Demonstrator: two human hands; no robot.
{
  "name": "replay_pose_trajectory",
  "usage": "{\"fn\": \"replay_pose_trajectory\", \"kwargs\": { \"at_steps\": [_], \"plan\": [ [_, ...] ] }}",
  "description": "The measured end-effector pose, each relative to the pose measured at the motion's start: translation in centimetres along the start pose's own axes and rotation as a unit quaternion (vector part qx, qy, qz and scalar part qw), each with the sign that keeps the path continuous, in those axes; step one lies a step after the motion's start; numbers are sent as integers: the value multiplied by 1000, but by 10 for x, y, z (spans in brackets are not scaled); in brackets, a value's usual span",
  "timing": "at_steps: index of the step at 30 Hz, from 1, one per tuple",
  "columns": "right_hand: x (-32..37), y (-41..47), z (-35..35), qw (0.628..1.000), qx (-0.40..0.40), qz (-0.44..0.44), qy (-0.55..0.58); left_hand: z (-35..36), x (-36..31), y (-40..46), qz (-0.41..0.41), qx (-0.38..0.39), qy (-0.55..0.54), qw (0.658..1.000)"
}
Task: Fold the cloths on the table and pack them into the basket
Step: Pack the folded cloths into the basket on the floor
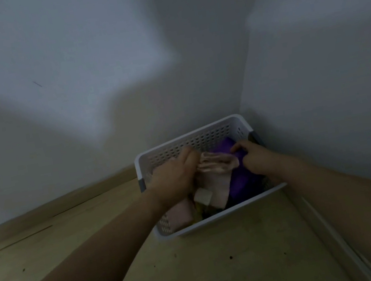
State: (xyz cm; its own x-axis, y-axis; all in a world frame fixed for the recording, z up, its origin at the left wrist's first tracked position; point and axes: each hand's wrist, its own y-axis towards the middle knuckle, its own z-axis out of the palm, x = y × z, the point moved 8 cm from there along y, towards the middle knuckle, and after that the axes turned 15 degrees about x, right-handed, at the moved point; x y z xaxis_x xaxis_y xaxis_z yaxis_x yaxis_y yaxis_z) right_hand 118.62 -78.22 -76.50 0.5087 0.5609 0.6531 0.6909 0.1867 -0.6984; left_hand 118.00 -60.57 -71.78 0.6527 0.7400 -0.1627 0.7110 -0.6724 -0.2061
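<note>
A white perforated plastic basket stands in the far right corner of the wooden table. Inside it lie a purple cloth, a pale pink cloth, another pink cloth at the left, and a small cream folded piece. Both of my hands reach into the basket. My left hand grips the pale pink cloth at its bunched upper edge. My right hand has its fingers curled on the purple cloth beside the pink one.
White walls meet in a corner right behind the basket. A wooden ledge runs along the table's back edge, and a white strip runs along its right edge. Small dark specks dot the tabletop.
</note>
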Motion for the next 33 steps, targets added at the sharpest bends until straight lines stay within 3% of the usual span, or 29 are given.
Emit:
{"fn": "replay_pose_trajectory", "kwargs": {
  "at_steps": [3,7,10,12,14,17,20,24,27,29,33],
  "plan": [
    [4,0,-10,999,-36,-17,18,-6,-4,-2,52,-22,60,997],
    [1,4,5,998,11,7,-58,46,-21,-2,64,137,100,983],
    [3,10,11,990,16,15,-140,50,-23,2,61,143,61,986],
    [6,12,12,980,32,28,-196,43,-18,7,56,117,19,991],
    [12,10,13,972,55,39,-225,47,-7,11,6,133,-95,987],
    [21,7,14,959,79,54,-268,71,5,11,-108,217,-293,925],
    [28,6,13,939,95,66,-323,70,20,17,-167,196,-330,908],
    [35,7,-1,916,84,82,-384,60,30,35,-182,136,-270,936],
    [48,1,-21,905,40,89,-413,54,3,52,-107,155,-77,979],
    [57,-3,-31,901,12,81,-425,58,-15,61,-55,192,30,979],
    [48,-5,-30,901,3,100,-422,76,-28,71,22,239,124,963]
  ]
}}
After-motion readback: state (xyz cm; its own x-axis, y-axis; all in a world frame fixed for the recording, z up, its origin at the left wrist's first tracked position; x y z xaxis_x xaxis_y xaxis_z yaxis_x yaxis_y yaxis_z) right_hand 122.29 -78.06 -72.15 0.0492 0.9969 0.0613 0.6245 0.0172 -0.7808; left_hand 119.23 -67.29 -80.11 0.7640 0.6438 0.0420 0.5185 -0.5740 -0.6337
